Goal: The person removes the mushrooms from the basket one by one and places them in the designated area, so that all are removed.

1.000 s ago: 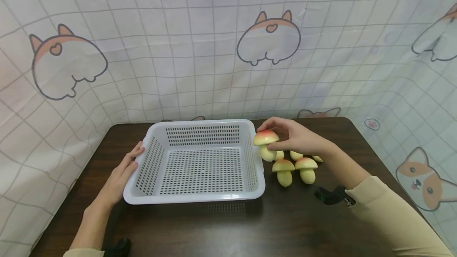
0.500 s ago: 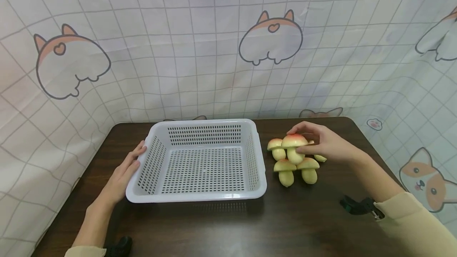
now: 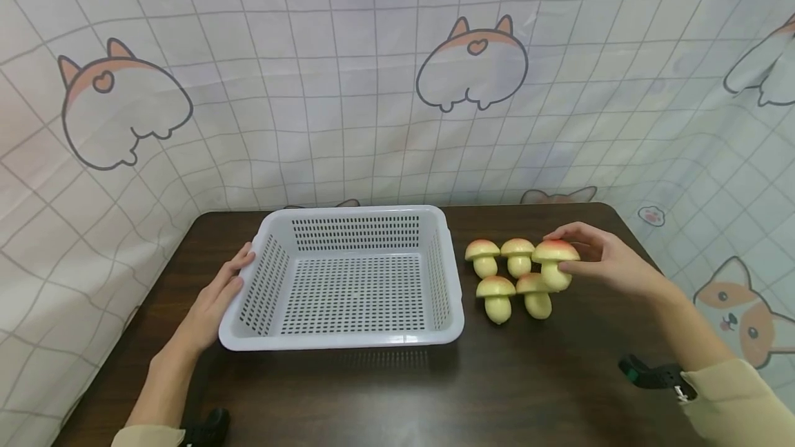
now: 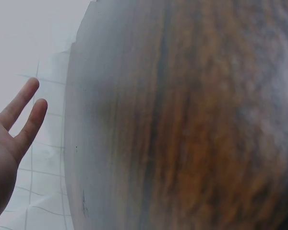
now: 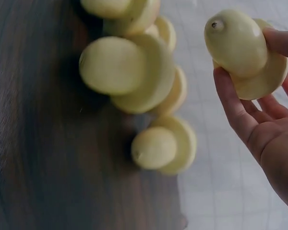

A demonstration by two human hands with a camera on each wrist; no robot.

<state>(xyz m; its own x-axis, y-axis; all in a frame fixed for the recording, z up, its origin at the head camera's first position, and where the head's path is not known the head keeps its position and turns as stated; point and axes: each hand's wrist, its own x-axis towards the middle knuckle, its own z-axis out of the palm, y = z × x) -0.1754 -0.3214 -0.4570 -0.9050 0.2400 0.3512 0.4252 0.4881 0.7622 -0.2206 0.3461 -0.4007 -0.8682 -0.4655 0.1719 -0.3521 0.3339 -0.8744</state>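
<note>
In my right hand [image 3: 611, 261] I pinch a toy mushroom [image 3: 555, 269] with a red-topped cap and pale yellow-green stem, raised over the table at the right end of the mushroom group. The right wrist view has the held mushroom [image 5: 237, 48] between thumb and fingers, its stem toward the camera. Several like mushrooms [image 3: 497, 302] lie in two rows left of it; one [image 5: 156, 147] appears only in the right wrist view. My left hand [image 3: 211, 302] rests with extended fingers against the left rim of a white perforated basket [image 3: 341, 345]. The left wrist view shows some spread fingers [image 4: 31, 124].
A dark brown wooden table [image 3: 397, 399] bears everything. Behind and beside it hangs a white grid-patterned cloth [image 3: 348, 109] with corgi drawings. The basket's right wall stands just left of the mushrooms.
My right hand has carried the mushroom rightward from beside the basket, across the back of the group, to its right end. My left hand has stayed at the basket's rim.
</note>
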